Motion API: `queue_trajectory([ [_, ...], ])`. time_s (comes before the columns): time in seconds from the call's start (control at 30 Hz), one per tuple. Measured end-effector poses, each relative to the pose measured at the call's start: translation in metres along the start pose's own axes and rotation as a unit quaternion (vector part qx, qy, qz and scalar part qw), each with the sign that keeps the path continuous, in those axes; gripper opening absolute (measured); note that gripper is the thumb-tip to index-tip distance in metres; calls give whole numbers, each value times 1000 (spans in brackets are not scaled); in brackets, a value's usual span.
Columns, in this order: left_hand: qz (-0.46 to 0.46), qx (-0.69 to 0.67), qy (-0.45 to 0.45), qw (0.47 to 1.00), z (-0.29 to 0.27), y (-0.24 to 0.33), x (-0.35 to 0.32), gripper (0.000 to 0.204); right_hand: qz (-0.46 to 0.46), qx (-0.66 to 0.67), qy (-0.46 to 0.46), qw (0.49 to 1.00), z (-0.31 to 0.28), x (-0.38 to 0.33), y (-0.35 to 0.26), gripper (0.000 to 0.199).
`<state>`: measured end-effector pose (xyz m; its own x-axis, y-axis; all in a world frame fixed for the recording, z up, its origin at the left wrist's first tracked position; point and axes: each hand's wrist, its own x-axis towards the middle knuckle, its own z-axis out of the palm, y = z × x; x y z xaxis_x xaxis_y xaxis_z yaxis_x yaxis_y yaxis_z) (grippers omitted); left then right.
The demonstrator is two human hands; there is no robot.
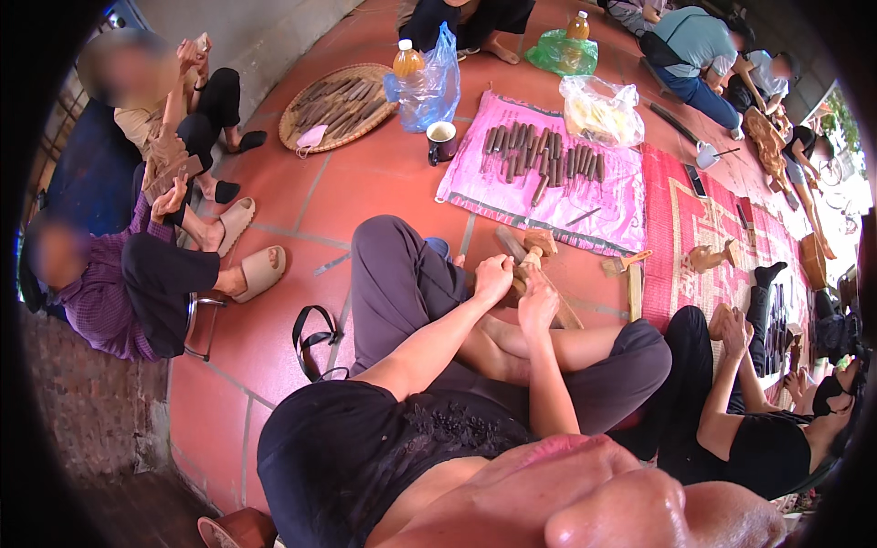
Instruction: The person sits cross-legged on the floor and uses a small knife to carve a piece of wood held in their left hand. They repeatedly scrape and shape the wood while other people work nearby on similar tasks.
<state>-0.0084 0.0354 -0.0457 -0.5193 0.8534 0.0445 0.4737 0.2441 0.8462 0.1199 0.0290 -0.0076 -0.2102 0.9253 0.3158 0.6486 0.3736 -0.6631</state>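
Observation:
I sit cross-legged, with both hands together over my shins. A small carved wooden piece (541,242), brown with a paler neck, stands up at my fingers. My right hand (539,301) is closed around its lower part. Just to the left, my left hand (494,279) is closed against the piece; what its fingers hold is hidden. Beneath the hands lies a wooden board (568,315), partly covered by them. A flat brush (626,262) with a wooden handle lies to the right, by an upright-looking wood strip (635,292).
Ahead, a pink sack (475,173) bears several rows of dark stick-like tools (544,155). Beyond are a round woven tray (292,123), a mug (441,143) and bagged bottles (408,59). A red mat (667,201) holds another carving (713,258). People sit left and right, handling wood.

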Motion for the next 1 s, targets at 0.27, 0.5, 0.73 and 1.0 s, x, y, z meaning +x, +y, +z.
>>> queue_trajectory([
  [0.27, -3, 19, 12, 1000, -4, -5, -4, 32, 83, -48, -60, 994, 3, 38, 2, 28],
  [0.5, 15, 17, -10, 1000, 1, 4, -1, 32, -104, -20, 58, 993, 6, -3, -3, 28],
  [0.73, 13, 36, -4, 999, 1, -4, 1, 32, 67, -62, -49, 995, -3, 31, 4, 28],
  [1.0, 13, 24, -11, 1000, 4, 2, 2, 33, 10, -47, -15, 999, -7, 20, 1, 25],
])
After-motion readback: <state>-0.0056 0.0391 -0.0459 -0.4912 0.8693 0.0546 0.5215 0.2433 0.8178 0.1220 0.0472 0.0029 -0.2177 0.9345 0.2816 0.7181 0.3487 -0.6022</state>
